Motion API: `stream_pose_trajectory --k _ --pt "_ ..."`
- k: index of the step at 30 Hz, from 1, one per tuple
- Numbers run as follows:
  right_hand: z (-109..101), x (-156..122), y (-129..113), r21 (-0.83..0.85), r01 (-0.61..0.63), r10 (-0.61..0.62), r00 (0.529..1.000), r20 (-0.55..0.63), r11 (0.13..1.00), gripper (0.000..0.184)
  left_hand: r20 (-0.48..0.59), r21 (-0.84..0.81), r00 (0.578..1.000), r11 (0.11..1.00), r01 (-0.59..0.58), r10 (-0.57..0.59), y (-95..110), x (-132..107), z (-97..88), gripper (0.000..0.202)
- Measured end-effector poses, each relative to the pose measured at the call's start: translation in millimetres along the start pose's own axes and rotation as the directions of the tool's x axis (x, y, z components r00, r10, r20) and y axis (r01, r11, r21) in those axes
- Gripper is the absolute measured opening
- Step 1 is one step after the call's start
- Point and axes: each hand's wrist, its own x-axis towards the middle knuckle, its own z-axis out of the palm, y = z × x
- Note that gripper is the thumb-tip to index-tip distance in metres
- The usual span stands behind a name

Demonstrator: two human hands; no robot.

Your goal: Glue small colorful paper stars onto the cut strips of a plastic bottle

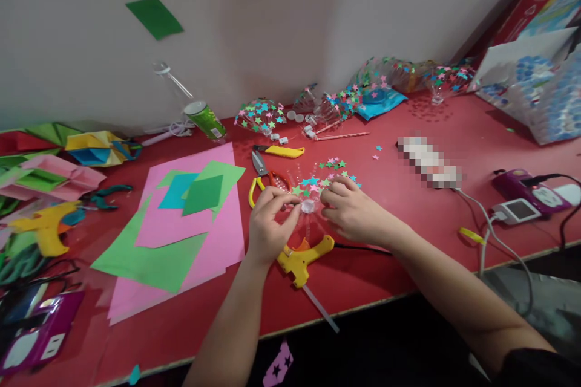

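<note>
Pinching with left hand and right hand, fingers curled close, a clear star-covered plastic piece lying on the red bench between them. Just nearer: yellow glue gun. Just beyond: scissors, yellow knife. Farther left: pink and green paper sheets.

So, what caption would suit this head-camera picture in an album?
The left hand and right hand hold a clear, star-dotted plastic piece at a red table, yellow glue gun and scissors close by.
</note>
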Motion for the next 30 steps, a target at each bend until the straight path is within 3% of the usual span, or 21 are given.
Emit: stream_pose_trajectory --k 5,10,12,15,18,25,30 --pt "9 2 5 0.01 0.007 -0.006 0.998 -0.057 1.0 0.02 -0.002 0.014 1.0 1.0 0.004 -0.004 -2 0 -0.1 0.008" --pt "1 2 3 0.032 0.013 -0.009 0.995 -0.103 0.999 0.015 0.002 0.008 1.0 1.0 0.01 -0.01 -2 -1 -2.1 0.009" --pt "-3 1 1 0.042 -0.017 0.025 0.98 -0.195 0.999 0.015 0.005 -0.007 1.0 1.0 0.007 -0.006 -1 -1 -2.3 0.009" --pt "-2 2 -5 0.04 -0.083 0.092 0.921 -0.378 0.996 0.012 0.01 -0.014 1.0 1.0 0.003 -0.003 -1 -1 -1.6 0.009" --pt "5 4 -14 0.016 -0.085 0.082 0.882 -0.465 0.996 0.009 0.015 -0.001 1.0 1.0 0.002 -0.002 -1 -1 -0.8 0.008" --pt "20 9 -23 -0.002 -0.144 0.129 0.892 -0.434 0.99 0.018 0.033 -0.001 0.999 1.0 0.005 -0.005 0 -1 0.6 0.009" --pt "21 12 -23 -0.058 -0.154 0.113 0.888 -0.446 0.986 0.014 0.029 -0.007 1.0 1.0 0.001 -0.001 0 -1 2.2 0.006"
